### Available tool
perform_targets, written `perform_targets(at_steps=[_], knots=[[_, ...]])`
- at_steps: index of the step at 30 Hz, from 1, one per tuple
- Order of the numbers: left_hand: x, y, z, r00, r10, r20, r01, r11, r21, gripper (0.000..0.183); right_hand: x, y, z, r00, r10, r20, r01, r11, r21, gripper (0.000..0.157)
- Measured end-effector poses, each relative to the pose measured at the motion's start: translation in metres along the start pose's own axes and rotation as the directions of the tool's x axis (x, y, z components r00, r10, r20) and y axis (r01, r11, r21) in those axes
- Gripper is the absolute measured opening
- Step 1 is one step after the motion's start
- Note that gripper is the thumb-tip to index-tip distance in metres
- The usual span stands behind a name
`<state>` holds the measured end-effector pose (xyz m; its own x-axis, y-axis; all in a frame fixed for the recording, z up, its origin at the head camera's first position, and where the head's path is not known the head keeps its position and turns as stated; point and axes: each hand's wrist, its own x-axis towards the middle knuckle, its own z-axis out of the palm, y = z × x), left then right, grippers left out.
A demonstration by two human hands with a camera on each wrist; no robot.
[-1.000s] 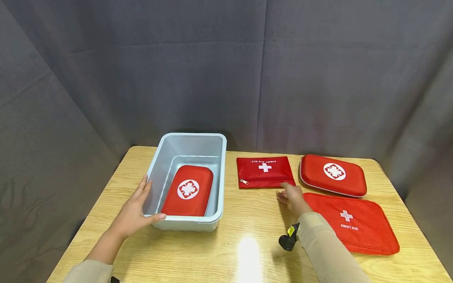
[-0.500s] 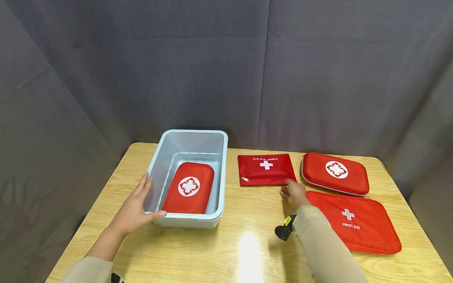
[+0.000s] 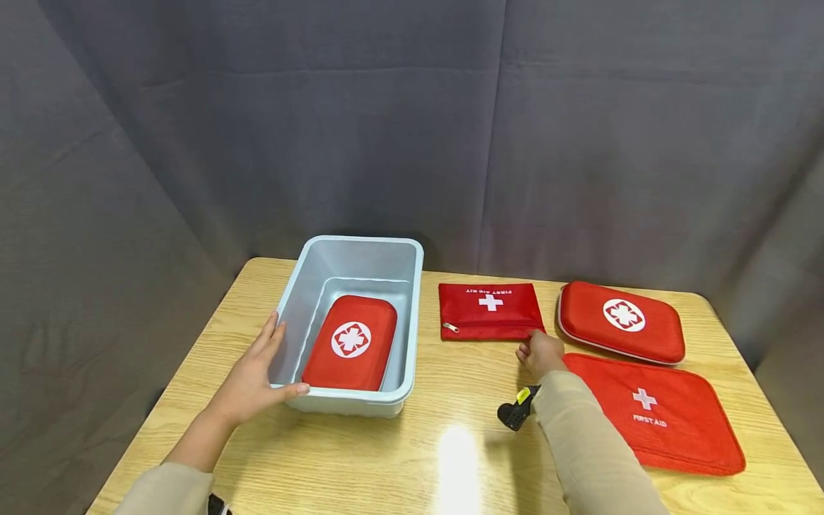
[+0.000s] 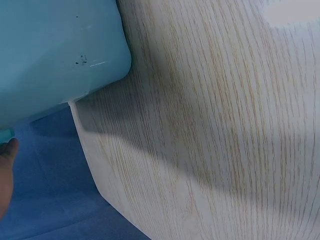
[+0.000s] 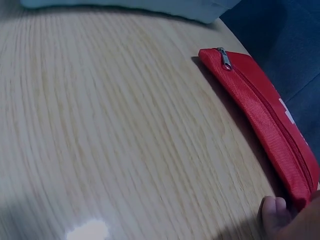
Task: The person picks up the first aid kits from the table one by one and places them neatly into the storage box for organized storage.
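My left hand (image 3: 247,386) rests against the near left corner of a grey-blue plastic bin (image 3: 415,357), its fingers spread along the left side and the thumb at the near rim. Inside the bin lies a red hard-shell first aid case (image 3: 360,322) with a white cross emblem. My right hand (image 3: 542,352) pinches the near right corner of a flat red zippered first aid pouch (image 3: 473,315), whose lettering appears upside down. The right wrist view shows that pouch (image 5: 260,117) on the table, with curled fingertips (image 5: 272,212) at its corner.
To the right, a second red hard-shell case (image 3: 599,315) lies at the back. In front of it is a larger flat red first aid bag (image 3: 676,422), partly behind my right forearm. A grey curtain (image 3: 386,143) hangs behind the wooden table (image 3: 360,465).
My right hand has moved slightly forward to the pouch's corner and its fingers have closed there. The left hand stays at the bin. The head view has shifted a little.
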<state>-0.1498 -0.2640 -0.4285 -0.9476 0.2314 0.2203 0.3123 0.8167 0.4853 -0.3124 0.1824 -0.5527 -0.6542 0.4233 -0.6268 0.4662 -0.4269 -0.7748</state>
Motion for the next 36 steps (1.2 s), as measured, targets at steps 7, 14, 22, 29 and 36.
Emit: perform_targets(at_steps=[7,14,22,29,36], knots=[[0.001,0.002,0.0,1.0,0.011,-0.001,-0.011,1.0,0.002,0.098,0.082,0.032,-0.004,1.0,-0.027,-0.015,0.03,0.962,0.272,0.025],[0.0,0.002,0.0,1.0,0.019,-0.012,-0.019,1.0,0.002,0.098,0.069,0.028,-0.003,0.998,0.029,-0.062,-0.003,0.925,0.381,0.02],[-0.001,0.001,0.001,1.0,0.013,-0.01,-0.013,1.0,0.001,0.098,0.085,0.038,-0.003,0.993,-0.069,0.095,0.011,0.862,0.507,0.042],[-0.001,0.0,0.001,1.0,0.007,-0.01,-0.007,1.0,0.003,0.098,-0.064,-0.011,0.005,0.99,-0.045,0.133,-0.034,0.84,0.542,0.049],[0.0,0.001,0.0,1.0,0.022,-0.008,-0.021,0.999,0.041,0.096,0.016,0.019,-0.001,0.977,-0.135,0.166,0.002,0.782,0.623,0.051]])
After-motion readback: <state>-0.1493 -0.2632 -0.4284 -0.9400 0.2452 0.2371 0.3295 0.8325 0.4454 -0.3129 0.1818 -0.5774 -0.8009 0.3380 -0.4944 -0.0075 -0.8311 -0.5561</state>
